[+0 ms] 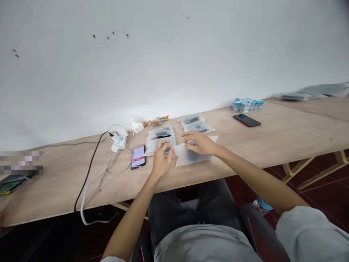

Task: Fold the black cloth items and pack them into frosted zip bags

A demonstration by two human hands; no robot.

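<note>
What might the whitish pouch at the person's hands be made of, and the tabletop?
Pouch: probably thin frosted plastic with a matte finish, since it looks milky and half see-through. Tabletop: perhaps wood or plywood, dull; it is pale brown with little shine, though a wood-look covering is possible.

dark phone [247,120] nr blue/wht boxes [244,106], orange pkts [156,123] by wall [174,65].

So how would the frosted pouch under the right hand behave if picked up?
The pouch is probably floppy at its edges, since the left one looks wavy. It's likely light, looking thin and translucent. Its smooth-looking surface may slide if pushed.
</note>
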